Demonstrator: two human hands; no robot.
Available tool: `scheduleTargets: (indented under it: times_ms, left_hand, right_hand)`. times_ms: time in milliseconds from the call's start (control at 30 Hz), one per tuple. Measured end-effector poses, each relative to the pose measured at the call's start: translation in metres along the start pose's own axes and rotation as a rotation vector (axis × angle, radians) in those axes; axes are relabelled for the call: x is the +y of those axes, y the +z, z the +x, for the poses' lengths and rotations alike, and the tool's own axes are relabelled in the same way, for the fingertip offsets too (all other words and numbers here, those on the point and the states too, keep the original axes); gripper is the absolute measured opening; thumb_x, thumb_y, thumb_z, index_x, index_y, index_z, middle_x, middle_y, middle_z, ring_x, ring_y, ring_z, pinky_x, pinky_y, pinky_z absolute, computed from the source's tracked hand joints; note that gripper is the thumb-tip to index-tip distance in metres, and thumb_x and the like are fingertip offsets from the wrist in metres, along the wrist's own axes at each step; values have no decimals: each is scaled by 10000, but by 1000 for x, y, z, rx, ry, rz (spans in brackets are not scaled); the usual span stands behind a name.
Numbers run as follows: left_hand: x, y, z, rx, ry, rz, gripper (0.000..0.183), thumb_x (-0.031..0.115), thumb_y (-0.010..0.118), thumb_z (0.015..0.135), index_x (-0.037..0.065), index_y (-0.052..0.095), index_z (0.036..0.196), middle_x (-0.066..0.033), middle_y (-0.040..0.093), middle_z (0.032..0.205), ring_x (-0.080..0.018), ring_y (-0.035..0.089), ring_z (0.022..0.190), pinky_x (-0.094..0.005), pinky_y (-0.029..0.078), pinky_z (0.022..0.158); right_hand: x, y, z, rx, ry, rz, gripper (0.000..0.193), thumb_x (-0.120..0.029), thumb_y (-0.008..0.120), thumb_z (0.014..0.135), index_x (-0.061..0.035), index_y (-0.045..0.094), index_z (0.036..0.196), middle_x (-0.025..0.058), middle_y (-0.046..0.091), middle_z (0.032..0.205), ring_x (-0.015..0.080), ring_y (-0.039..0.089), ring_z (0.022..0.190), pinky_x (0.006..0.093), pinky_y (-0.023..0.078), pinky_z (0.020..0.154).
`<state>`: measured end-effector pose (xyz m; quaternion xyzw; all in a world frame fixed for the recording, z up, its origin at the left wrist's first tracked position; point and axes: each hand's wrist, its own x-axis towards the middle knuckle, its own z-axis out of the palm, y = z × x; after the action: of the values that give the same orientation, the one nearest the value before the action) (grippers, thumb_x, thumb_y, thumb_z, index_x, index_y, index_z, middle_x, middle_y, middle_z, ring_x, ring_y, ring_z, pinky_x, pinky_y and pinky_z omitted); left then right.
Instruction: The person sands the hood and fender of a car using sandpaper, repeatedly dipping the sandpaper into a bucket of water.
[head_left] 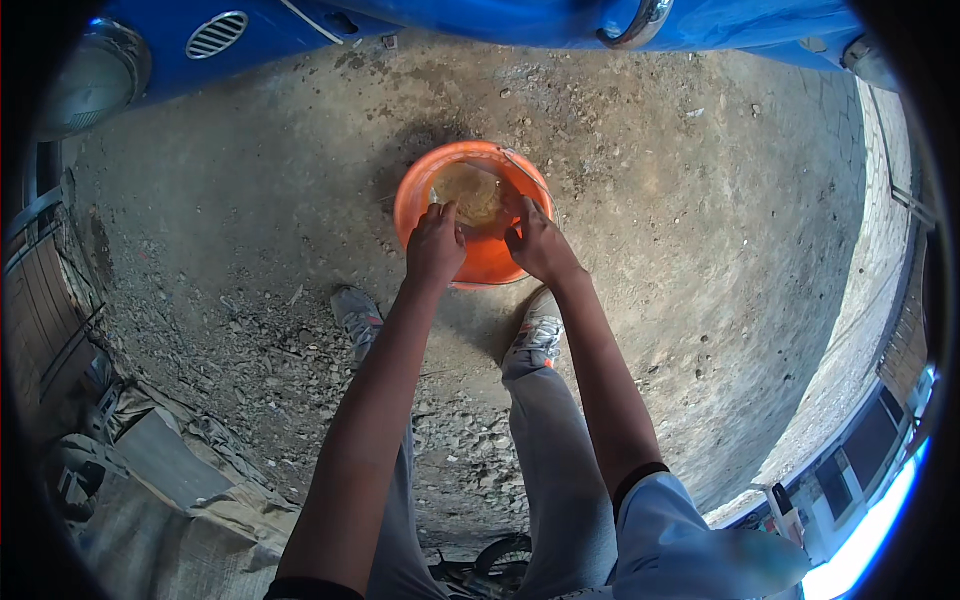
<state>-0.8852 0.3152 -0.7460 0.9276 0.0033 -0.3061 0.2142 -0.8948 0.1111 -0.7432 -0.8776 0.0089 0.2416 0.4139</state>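
An orange bucket (413, 190) stands on the ground in front of my feet, with shallow brownish water (468, 190) in its bottom. Its thin wire handle (530, 170) lies along the far right of the rim. My left hand (437, 243) is over the bucket's near left side, empty, its fingers loosely bent and apart. Over the near right side is my right hand (541, 246), also holding nothing, thumb and fingers spread. Whether any fingertips touch the water or the inner wall, I cannot tell.
A blue vehicle (480, 22) with round headlights (95, 78) spans the far edge. My shoes (538, 328) flank the bucket's near side on rough dirt ground (690, 260). Loose stones (270, 370) lie to the left, and crumpled sheeting (180, 500) is at the lower left.
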Motion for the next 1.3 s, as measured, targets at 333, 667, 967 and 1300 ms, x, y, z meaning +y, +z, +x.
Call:
scheduleTargets:
  times_ms: [333, 667, 967, 1300]
  left_hand:
    - [-24, 71, 36, -239, 164, 387, 674, 287, 534, 973, 105, 318, 1585, -161, 282, 1639, -326, 212, 1547, -587, 231, 1216]
    - [-23, 46, 38, -360, 200, 500, 737, 237, 618, 927, 111, 314, 1587, -148, 293, 1640, -305, 255, 1535, -558, 188, 1239]
    - [-20, 17, -11, -402, 249, 382, 508, 183, 705, 852, 49, 567, 1322, -126, 566, 1376, -278, 528, 1311, -563, 270, 1171]
    - [20, -100, -71, -40, 365, 85, 201, 44, 683, 803, 61, 611, 990, -115, 651, 934, -322, 636, 960, -492, 464, 887]
  right_hand:
    - [30, 84, 46, -312, -2, -576, 655, -138, 582, 876, -16, 384, 1487, 232, 565, 1385, 345, 665, 1157, 482, 597, 854]
    - [19, 79, 52, -405, 51, -562, 609, -192, 639, 894, -82, 433, 1457, 144, 566, 1359, 328, 639, 1184, 454, 523, 996]
    - [11, 72, -4, -318, -222, -590, 343, -145, 621, 837, -115, 664, 1176, 90, 635, 1133, 258, 624, 1095, 427, 532, 872]
    - [-103, -53, -50, -6, -362, -227, 427, -95, 627, 832, -22, 609, 1252, 168, 640, 1106, 368, 665, 1019, 462, 557, 875]
